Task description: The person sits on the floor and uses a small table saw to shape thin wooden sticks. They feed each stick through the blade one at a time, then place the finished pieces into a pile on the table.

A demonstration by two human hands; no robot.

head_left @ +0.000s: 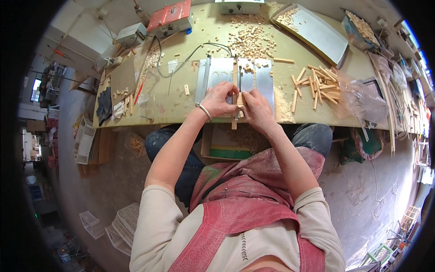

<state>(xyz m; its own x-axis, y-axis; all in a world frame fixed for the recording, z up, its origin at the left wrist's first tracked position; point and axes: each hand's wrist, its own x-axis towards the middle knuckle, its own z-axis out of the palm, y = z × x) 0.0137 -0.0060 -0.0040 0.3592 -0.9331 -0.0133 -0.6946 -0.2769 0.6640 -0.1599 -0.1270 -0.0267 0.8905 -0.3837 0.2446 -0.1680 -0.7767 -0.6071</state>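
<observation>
Left hand (220, 100) and right hand (258, 110) fingers pinch a wooden piece (240, 98) near the tabletop (174, 104) edge; room opens left, sticks (324, 85) pile right, small blocks (251, 41) crowd far.

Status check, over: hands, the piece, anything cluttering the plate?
Left hand and right hand close together at a wood piece; exact grip partly hidden. Piece above metal plate. Loose blocks on plate's far end.

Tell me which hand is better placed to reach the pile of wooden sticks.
Probably the right hand: the pile of wooden sticks lies on its side, with the left hand farther off. Both hands are at the wood piece between them, though.
</observation>
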